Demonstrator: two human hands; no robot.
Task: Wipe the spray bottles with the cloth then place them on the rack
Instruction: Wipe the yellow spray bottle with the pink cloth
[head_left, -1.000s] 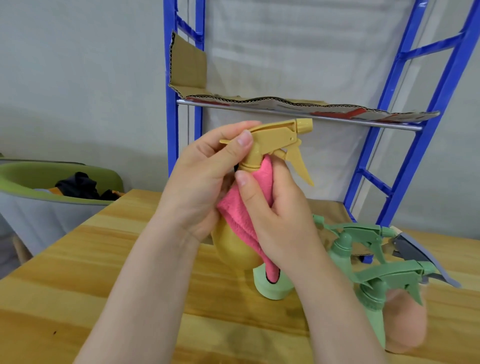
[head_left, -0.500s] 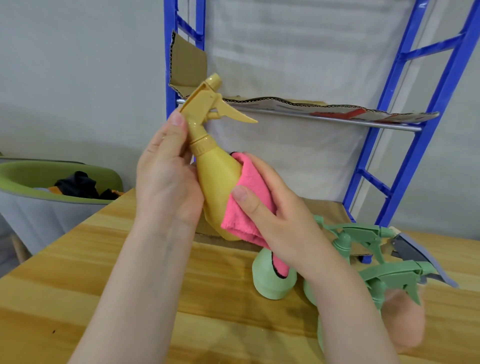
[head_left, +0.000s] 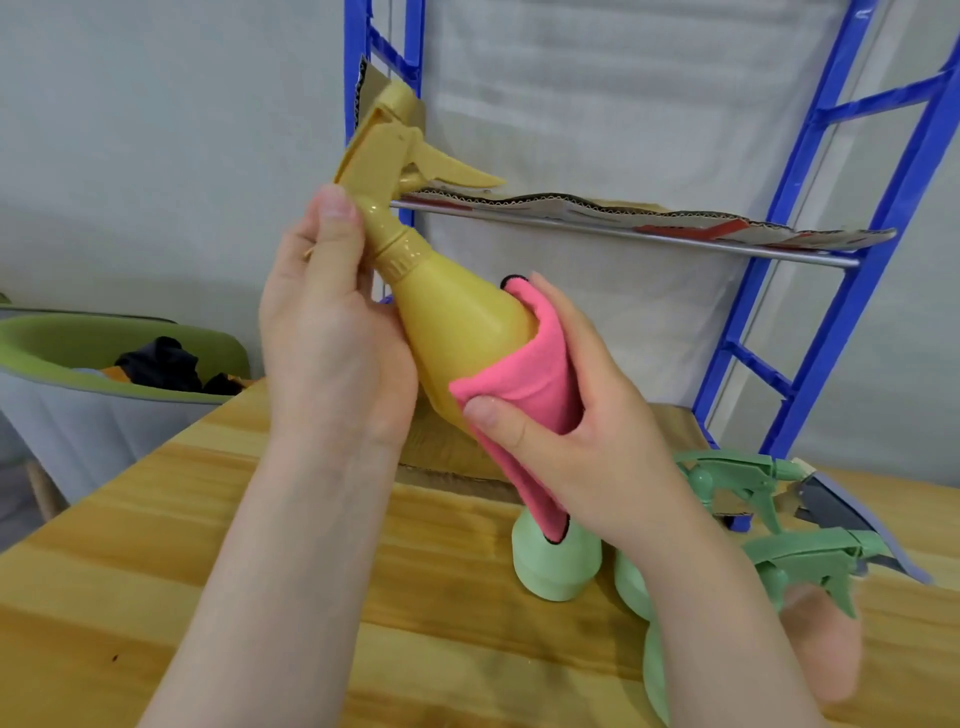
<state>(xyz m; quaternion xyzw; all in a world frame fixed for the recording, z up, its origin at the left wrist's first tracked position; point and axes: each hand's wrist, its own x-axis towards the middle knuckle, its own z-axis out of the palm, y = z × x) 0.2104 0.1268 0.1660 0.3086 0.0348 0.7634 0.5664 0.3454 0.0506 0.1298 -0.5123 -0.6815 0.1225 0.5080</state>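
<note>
Worktop (head_left: 156, 597) carries the waiting stock; blue rack (head_left: 841, 270) stands at its far edge w/ a cardboard-lined shelf (head_left: 623, 221) at about head height — that's your drop spot later.

Green bottles (head_left: 556, 566) sit on the worktop under your right forearm, not yet wiped as far as I can judge; keep your elbow off them.

Yellow bottle (head_left: 457, 322) is in the air betw. both hands, tilted, nozzle up-left toward the rack post, base down-right.

Left hand (head_left: 332, 338) is wrapped round the neck just below the trigger head. Hold there, firm, thumb clear of the trigger so nothing sprays.

Right hand (head_left: 571, 415) cups the pink cloth (head_left: 524, 374) round the lower body & base, thumb pinning the cloth's front edge.

To do this step well: turn the bottle w/ the left hand, let the right stay put & squeeze lightly, then slide the cloth up to the shoulder. Cloth tail hangs near a green bottle; gather it in. Neck & trigger prob. need a pass too before shelving.
</note>
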